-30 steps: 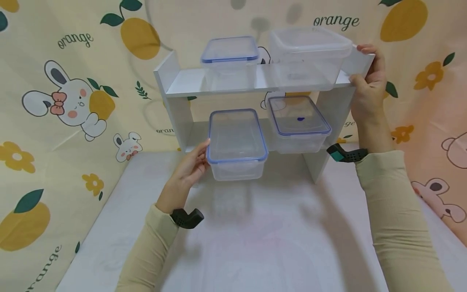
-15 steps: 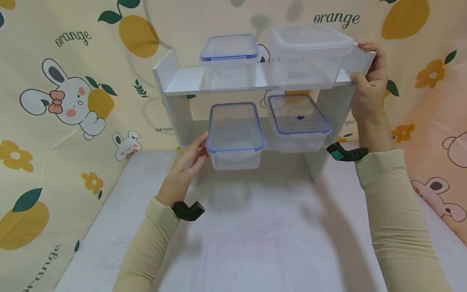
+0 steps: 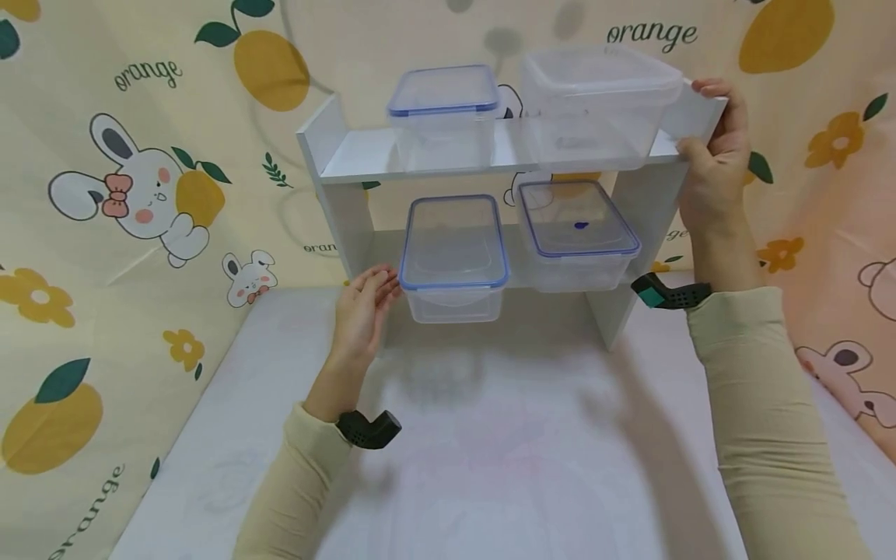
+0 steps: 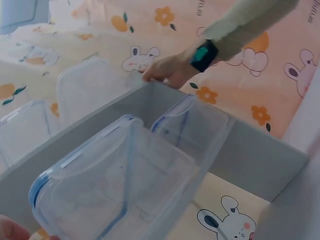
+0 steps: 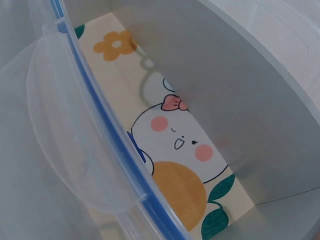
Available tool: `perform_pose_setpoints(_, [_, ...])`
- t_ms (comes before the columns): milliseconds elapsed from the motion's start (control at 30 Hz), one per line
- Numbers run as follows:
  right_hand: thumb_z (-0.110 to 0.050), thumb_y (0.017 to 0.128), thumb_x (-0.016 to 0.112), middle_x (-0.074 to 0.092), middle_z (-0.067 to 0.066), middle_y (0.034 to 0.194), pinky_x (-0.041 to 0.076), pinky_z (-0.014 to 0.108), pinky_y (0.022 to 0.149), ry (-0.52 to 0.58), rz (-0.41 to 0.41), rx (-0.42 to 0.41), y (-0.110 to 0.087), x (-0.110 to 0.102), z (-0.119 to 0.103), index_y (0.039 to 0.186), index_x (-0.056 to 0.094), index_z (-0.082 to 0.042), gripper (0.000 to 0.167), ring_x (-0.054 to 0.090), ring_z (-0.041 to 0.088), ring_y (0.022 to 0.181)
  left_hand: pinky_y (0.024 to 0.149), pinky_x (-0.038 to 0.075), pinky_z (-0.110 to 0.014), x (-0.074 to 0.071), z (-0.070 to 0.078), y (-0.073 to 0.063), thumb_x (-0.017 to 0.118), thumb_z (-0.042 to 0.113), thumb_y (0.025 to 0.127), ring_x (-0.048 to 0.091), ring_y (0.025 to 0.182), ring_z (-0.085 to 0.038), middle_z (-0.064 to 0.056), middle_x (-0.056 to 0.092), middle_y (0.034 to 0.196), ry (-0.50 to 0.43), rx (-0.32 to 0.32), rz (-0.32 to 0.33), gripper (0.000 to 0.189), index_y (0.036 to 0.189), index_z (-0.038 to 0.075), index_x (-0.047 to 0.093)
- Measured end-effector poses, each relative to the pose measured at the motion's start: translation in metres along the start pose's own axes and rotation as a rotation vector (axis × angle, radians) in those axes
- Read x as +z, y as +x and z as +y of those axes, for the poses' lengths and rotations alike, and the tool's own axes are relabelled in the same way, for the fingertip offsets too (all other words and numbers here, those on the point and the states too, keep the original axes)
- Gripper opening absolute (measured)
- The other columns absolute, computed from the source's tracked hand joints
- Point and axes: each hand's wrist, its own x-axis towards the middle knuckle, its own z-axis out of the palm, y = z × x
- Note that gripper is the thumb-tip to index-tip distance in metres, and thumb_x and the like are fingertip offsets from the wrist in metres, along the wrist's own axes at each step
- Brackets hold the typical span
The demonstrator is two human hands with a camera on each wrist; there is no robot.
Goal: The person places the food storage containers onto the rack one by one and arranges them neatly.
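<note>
A clear plastic food container (image 3: 455,245) with a blue-rimmed lid sits at the left of the lower shelf, its front part jutting past the shelf's edge. Just left of it is my left hand (image 3: 358,319), fingers loosely extended near the container's front left corner; whether the fingertips touch it is unclear. In the left wrist view, only fingertips (image 4: 12,230) show at the lower left. My right hand (image 3: 717,175) grips the right side panel of the white shelf unit (image 3: 654,206) near its top, thumb in front and fingers over the upper edge.
A second blue-rimmed container (image 3: 577,225), with a small dark-blue mark, stands right on the lower shelf. Above are a smaller blue-lidded container (image 3: 444,117) and a larger clear-lidded box (image 3: 598,109). The white tabletop (image 3: 490,451) lies in front; patterned cloth (image 3: 140,233) hangs behind.
The left container has moved back and slightly up onto the lower shelf. My left hand has loosened from its side and drawn slightly left. The right hand keeps its grip on the shelf unit.
</note>
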Motion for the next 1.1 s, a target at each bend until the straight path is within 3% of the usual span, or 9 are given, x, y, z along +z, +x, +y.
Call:
perform_pose_setpoints(100, [0.027, 0.085, 0.037, 0.052, 0.005, 0.128, 0.038, 0.037, 0.114, 0.0, -0.01, -0.007, 0.0, -0.001, 0.0, 0.111, 0.052, -0.007, 0.046, 0.044, 0.024, 0.123, 0.082, 0.054, -0.013, 0.001, -0.004, -0.008, 0.047, 0.003, 0.098, 0.065, 0.085, -0.004, 0.003, 0.065, 0.09, 0.031, 0.133, 0.021, 0.017, 0.112, -0.005, 0.054])
perform_pose_setpoints(333, [0.026, 0.085, 0.038, 0.052, 0.006, 0.127, 0.037, 0.038, 0.115, -0.016, -0.016, -0.016, 0.0, -0.002, 0.0, 0.112, 0.052, -0.007, 0.045, 0.044, 0.025, 0.123, 0.083, 0.054, -0.013, 0.0, -0.014, -0.024, 0.053, -0.004, 0.093, 0.065, 0.088, -0.002, 0.01, 0.067, 0.091, 0.218, 0.532, 0.039, 0.015, 0.104, -0.013, 0.057])
perform_pose_setpoints(567, [0.028, 0.083, 0.038, 0.052, 0.007, 0.127, 0.039, 0.038, 0.114, 0.044, -0.001, 0.01, 0.0, -0.001, 0.0, 0.11, 0.052, -0.006, 0.046, 0.044, 0.025, 0.123, 0.087, 0.053, -0.015, 0.002, -0.026, -0.033, 0.055, -0.005, 0.091, 0.065, 0.092, -0.004, 0.01, 0.066, 0.095, 0.246, 0.751, 0.057, 0.017, 0.102, -0.018, 0.056])
perform_pose_setpoints(633, [0.028, 0.083, 0.037, 0.052, 0.007, 0.127, 0.039, 0.038, 0.114, 0.047, -0.002, 0.011, 0.0, 0.0, 0.0, 0.11, 0.052, -0.006, 0.046, 0.044, 0.025, 0.123, 0.09, 0.052, -0.017, 0.005, -0.029, -0.034, 0.055, -0.007, 0.089, 0.065, 0.095, -0.01, 0.002, 0.067, 0.096, 0.315, 0.88, 0.07, 0.015, 0.101, -0.017, 0.057])
perform_pose_setpoints(767, [0.028, 0.084, 0.037, 0.051, 0.005, 0.128, 0.038, 0.036, 0.113, 0.022, -0.002, 0.014, 0.0, 0.0, -0.001, 0.111, 0.052, -0.007, 0.046, 0.043, 0.024, 0.123, 0.093, 0.052, -0.022, 0.009, -0.036, -0.031, 0.057, -0.013, 0.083, 0.064, 0.096, -0.026, -0.018, 0.067, 0.097, 0.55, 1.227, 0.098, 0.012, 0.095, -0.013, 0.06])
perform_pose_setpoints(833, [0.027, 0.085, 0.036, 0.051, 0.004, 0.128, 0.039, 0.034, 0.112, 0.0, -0.001, 0.012, 0.0, 0.0, -0.001, 0.111, 0.052, -0.007, 0.046, 0.043, 0.023, 0.123, 0.093, 0.051, -0.023, 0.011, -0.038, -0.03, 0.059, -0.014, 0.08, 0.063, 0.093, -0.031, -0.023, 0.066, 0.096, 0.649, 1.363, 0.104, 0.014, 0.093, -0.01, 0.061])
perform_pose_setpoints(1000, [0.028, 0.084, 0.034, 0.052, 0.004, 0.127, 0.04, 0.033, 0.11, -0.015, -0.005, -0.006, 0.0, 0.0, -0.001, 0.111, 0.052, -0.007, 0.047, 0.043, 0.023, 0.122, 0.087, 0.054, -0.028, 0.018, -0.041, -0.031, 0.059, -0.009, 0.082, 0.063, 0.093, -0.03, -0.02, 0.067, 0.099, 0.807, 1.514, 0.07, 0.013, 0.093, -0.005, 0.064])
perform_pose_setpoints(1100, [0.028, 0.084, 0.035, 0.053, 0.005, 0.127, 0.039, 0.035, 0.112, -0.007, -0.03, -0.023, 0.0, 0.0, 0.0, 0.111, 0.052, -0.006, 0.047, 0.044, 0.024, 0.123, 0.092, 0.055, -0.032, 0.021, -0.043, -0.032, 0.057, -0.002, 0.087, 0.064, 0.1, -0.03, -0.018, 0.068, 0.105, 0.938, 1.576, 0.059, 0.013, 0.097, -0.003, 0.065])
